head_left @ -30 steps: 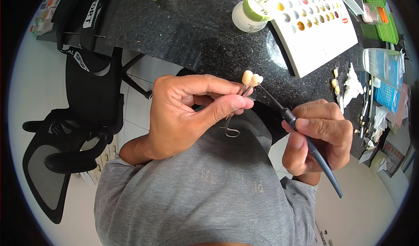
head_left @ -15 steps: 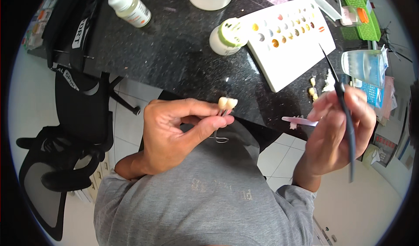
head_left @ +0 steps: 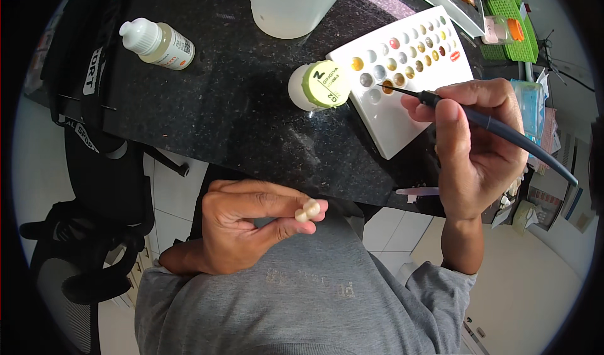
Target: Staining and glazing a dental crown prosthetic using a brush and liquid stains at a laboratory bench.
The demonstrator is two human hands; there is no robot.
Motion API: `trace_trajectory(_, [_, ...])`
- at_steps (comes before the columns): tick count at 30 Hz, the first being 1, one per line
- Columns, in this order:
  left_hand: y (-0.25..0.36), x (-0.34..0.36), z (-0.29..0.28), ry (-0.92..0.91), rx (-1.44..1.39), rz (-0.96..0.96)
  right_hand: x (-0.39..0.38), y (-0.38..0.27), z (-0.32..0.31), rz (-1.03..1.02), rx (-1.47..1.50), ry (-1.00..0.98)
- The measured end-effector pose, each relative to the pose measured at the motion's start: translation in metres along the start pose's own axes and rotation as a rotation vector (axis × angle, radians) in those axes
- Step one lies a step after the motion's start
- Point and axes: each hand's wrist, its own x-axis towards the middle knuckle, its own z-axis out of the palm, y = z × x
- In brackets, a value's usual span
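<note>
My left hand [head_left: 245, 226], low over my lap at the desk's front edge, has thumb and index finger pinched beneath a small cream dental crown piece [head_left: 307, 211]; the metal holder seen earlier is mostly hidden. My right hand [head_left: 478, 153] grips a slim dark brush [head_left: 506, 138], its fine tip at a brown-amber well in the lower left of a white palette [head_left: 406, 122] with several coloured wells. A white jar with a pale green lid [head_left: 326, 84] stands against the palette's left side.
On the black speckled desk [head_left: 226, 128] are a dropper bottle [head_left: 160, 46], a translucent container [head_left: 296, 5] and a pink-handled tool [head_left: 417, 191]. A green basket [head_left: 525, 46] and a blue tray sit at the right. A black chair [head_left: 88, 191] stands at my left.
My right hand has left the crowns, rising and swinging the brush tip over onto the palette. My left hand has lowered and turned with the crowns. The view has shifted.
</note>
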Motion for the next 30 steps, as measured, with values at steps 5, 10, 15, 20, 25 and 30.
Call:
trace_trajectory(5, [0.0005, 0.0013, -0.0001, -0.014, -0.083, -0.045, 0.0008, 0.001, 0.0055, -0.003, -0.062, -0.01])
trace_trajectory(10, [-0.0025, 0.0007, -0.0004, 0.001, -0.089, -0.053, 0.0016, 0.0012, 0.0061, -0.02, -0.077, -0.041])
trace_trajectory(15, [-0.0022, 0.0022, -0.0001, 0.0, -0.085, -0.069, 0.0025, 0.0016, 0.0049, -0.011, -0.052, -0.027])
trace_trajectory(20, [-0.0029, 0.0032, -0.0006, -0.007, -0.091, -0.065, 0.0027, 0.0022, 0.0042, -0.016, -0.071, -0.021])
trace_trajectory(25, [-0.0042, -0.0011, 0.0012, 0.016, -0.117, -0.093, -0.0013, 0.0046, 0.0056, -0.01, -0.015, -0.008])
trace_trajectory(30, [-0.0067, -0.0032, 0.0026, 0.096, -0.137, -0.08, -0.0029, -0.0042, 0.0055, 0.05, 0.127, 0.073])
